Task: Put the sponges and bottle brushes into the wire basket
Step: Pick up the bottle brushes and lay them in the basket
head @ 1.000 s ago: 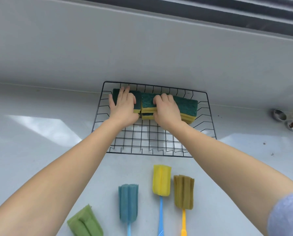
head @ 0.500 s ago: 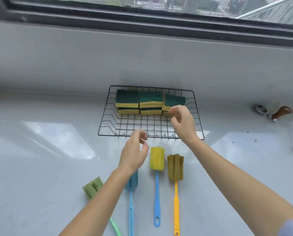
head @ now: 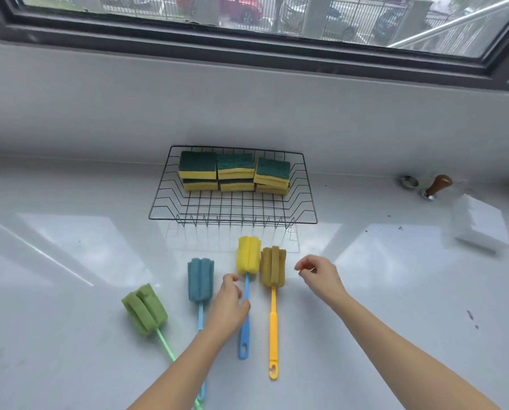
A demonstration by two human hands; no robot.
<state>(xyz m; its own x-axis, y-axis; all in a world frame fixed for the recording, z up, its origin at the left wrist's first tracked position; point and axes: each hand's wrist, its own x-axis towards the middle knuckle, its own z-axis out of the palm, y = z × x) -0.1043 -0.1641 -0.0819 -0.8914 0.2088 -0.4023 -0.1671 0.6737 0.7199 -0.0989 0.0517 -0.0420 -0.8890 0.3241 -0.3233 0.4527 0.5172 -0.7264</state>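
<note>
Both hands have left the wire basket (head: 302,202); sponges (head: 235,170) sit inside. Left hand (head: 228,309), loosely curled and empty, nears the yellow bottle brush (head: 248,258); right hand (head: 318,276) hovers empty. Better grip the handle mid-length.

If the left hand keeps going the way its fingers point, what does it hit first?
Probably the blue handle of the yellow-headed bottle brush: the left hand sits right beside it, fingertips nearly at the shaft. Whether they already touch is unclear.
</note>
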